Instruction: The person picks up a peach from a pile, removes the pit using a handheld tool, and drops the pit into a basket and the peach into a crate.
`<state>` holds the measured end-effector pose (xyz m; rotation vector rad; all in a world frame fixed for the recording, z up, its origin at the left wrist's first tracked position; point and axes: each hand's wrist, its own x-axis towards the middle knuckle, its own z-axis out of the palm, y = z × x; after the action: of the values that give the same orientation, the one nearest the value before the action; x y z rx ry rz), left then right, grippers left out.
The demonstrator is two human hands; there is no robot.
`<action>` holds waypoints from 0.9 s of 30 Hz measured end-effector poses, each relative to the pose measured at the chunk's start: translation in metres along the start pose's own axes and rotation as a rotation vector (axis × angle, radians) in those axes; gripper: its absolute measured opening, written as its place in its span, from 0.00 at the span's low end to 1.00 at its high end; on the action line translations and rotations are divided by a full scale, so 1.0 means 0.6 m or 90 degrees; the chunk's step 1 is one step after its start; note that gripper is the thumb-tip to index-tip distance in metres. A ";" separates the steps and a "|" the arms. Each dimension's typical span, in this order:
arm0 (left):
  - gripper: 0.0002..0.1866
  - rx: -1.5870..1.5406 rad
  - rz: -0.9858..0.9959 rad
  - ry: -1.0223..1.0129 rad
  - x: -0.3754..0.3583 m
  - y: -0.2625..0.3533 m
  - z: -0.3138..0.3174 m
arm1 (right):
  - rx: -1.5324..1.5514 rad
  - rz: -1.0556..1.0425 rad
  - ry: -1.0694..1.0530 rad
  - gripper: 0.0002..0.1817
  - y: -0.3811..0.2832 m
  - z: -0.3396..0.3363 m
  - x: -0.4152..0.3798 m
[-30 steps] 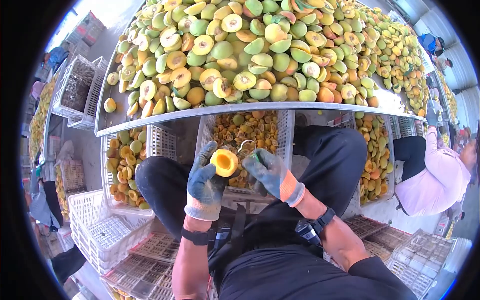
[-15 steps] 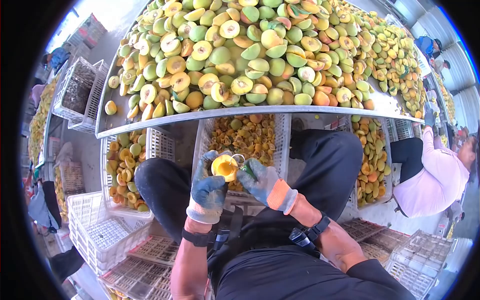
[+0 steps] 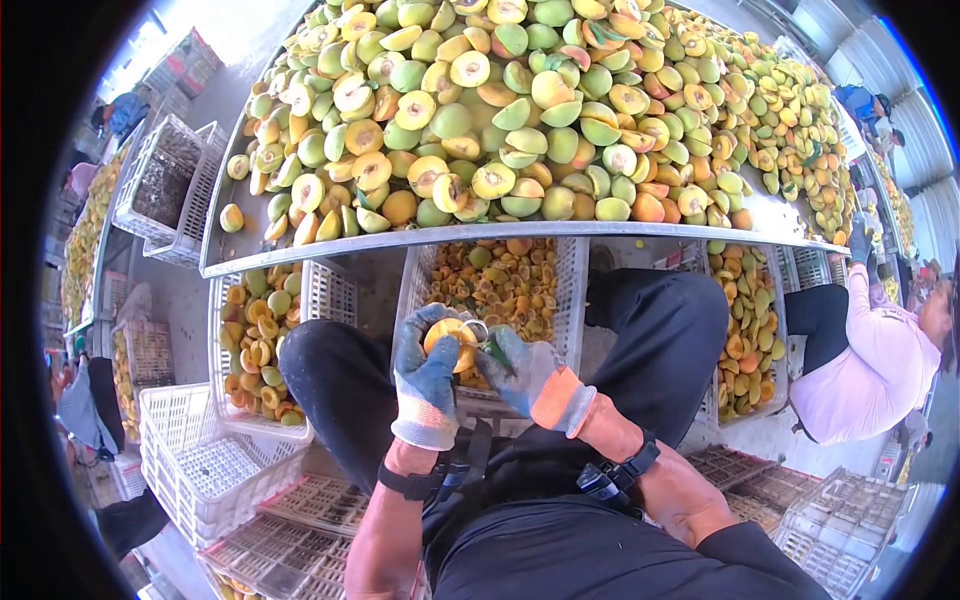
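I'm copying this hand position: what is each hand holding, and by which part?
The left hand holds a halved fruit, fingers around its outer side. The right hand holds a metal-looped tool by its green handle.

Table [image 3: 420, 243] — crate [image 3: 573, 290] before it, between knees

The fruit half [image 3: 449, 343], yellow-orange and rounded, sits in the curled fingers of the left hand [image 3: 428, 362], in front of the crate [image 3: 573, 300] of cut pieces. The ring tool [image 3: 480, 328], a thin metal loop on a green handle, is gripped in the right hand [image 3: 525, 370], its loop right at the fruit half's edge.
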<state>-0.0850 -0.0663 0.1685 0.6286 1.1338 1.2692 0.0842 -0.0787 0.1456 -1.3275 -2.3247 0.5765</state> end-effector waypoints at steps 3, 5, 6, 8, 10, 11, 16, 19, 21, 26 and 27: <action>0.19 0.068 0.017 0.017 -0.002 -0.001 0.000 | 0.065 0.066 -0.002 0.11 -0.005 0.001 0.003; 0.19 0.137 0.043 0.005 -0.003 -0.002 -0.002 | 0.098 0.128 -0.023 0.14 -0.014 -0.008 0.009; 0.18 0.206 0.069 -0.008 -0.003 -0.002 -0.003 | 0.120 0.144 -0.002 0.15 -0.020 -0.015 0.011; 0.18 0.242 0.091 -0.027 -0.002 -0.014 -0.010 | 0.142 0.160 0.021 0.17 -0.023 -0.019 0.009; 0.18 0.278 0.116 -0.044 -0.005 -0.017 -0.014 | 0.074 0.142 -0.030 0.18 -0.017 -0.018 0.005; 0.17 0.310 0.119 -0.041 -0.009 -0.017 -0.016 | 0.075 0.141 -0.030 0.18 -0.017 -0.017 0.004; 0.17 0.339 0.146 -0.021 -0.022 -0.016 -0.009 | 0.085 0.121 -0.018 0.15 -0.025 -0.015 -0.002; 0.18 0.412 0.192 0.027 -0.025 -0.011 -0.006 | 0.081 0.177 -0.020 0.14 -0.020 -0.029 0.010; 0.18 0.430 0.247 0.046 -0.026 0.009 -0.012 | 0.084 0.234 -0.006 0.14 0.040 0.037 -0.008; 0.20 0.223 0.250 0.256 -0.017 0.158 -0.096 | 0.284 0.358 0.095 0.22 0.155 0.189 -0.048; 0.20 0.237 0.327 0.321 0.010 0.174 -0.172 | 0.249 0.394 -0.027 0.17 0.108 0.125 -0.024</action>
<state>-0.2217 -0.0565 0.2205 0.9483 1.7225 1.7300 0.0973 -0.0727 0.0465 -1.8261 -1.6709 1.1814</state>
